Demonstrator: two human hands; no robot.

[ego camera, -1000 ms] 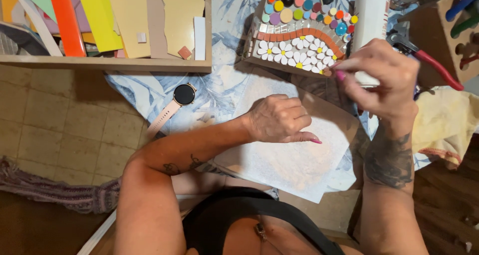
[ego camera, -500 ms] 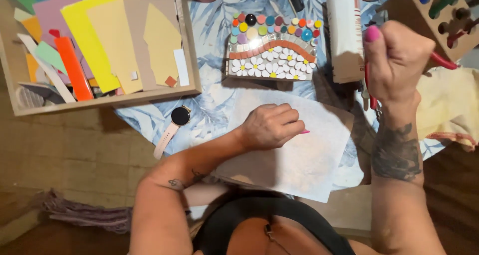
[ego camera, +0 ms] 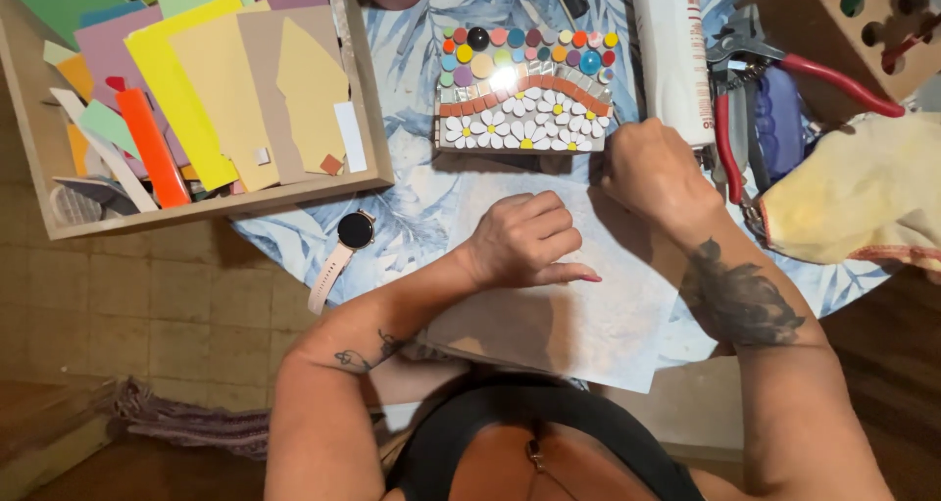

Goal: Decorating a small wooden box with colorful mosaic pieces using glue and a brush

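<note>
Left hand [ego camera: 524, 241] is curled into a loose fist, resting on the white paper sheet [ego camera: 578, 315] in the middle of the table. Right hand [ego camera: 655, 173] is balled up too, just below the flowery mosaic piece [ego camera: 527, 89]; can't tell if it's gripping anything.

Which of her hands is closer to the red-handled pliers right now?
Right. The right hand is fisted just left of the red-handled pliers, beside the white tube. The left hand rests on the paper sheet, farther left.

Warm, sharp light; glare on mosaic [ego camera: 526, 91].
</note>
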